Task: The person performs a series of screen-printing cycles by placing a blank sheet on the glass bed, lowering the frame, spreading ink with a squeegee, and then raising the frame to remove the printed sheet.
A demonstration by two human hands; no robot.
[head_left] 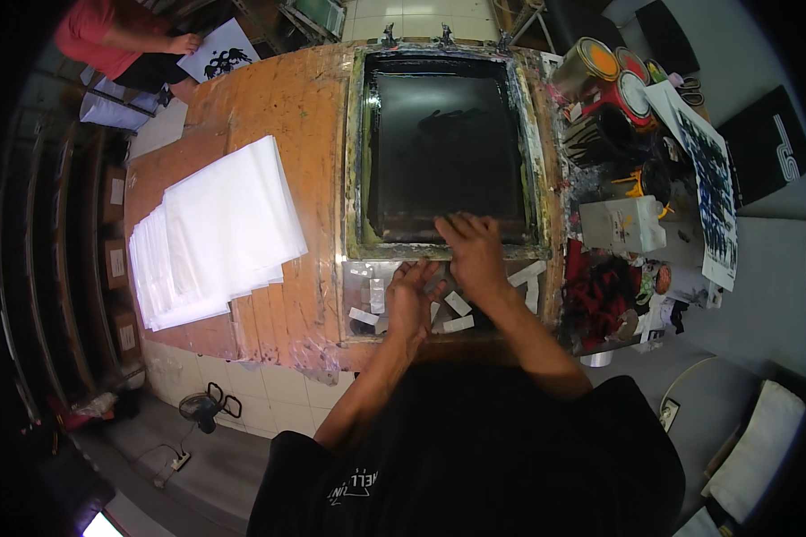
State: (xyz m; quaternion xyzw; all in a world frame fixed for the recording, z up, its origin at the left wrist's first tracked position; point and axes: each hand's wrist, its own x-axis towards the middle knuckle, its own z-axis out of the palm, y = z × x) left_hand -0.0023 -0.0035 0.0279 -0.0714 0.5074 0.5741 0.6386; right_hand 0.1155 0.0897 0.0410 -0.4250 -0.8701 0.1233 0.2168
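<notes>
A screen-printing frame point(356, 179) coated with dark ink lies in front of me, its far edge held by clamps point(446, 36). My right hand point(476, 251) reaches over the near edge, fingers closed on a dark squeegee point(412, 227) lying across the near end of the mesh point(448, 152). My left hand point(412, 291) is at the frame's near edge, palm partly up, fingertips curled against the rim. Below both hands, a board point(358, 277) carries several short strips of white tape point(458, 304).
To the left, a fanned stack of white sheets point(224, 233) lies on the wooden table point(269, 98). Ink cans point(591, 63), a white jug point(625, 224) and stained rags point(595, 295) crowd the right side. Far left, another person point(107, 36) holds a printed sheet point(219, 52).
</notes>
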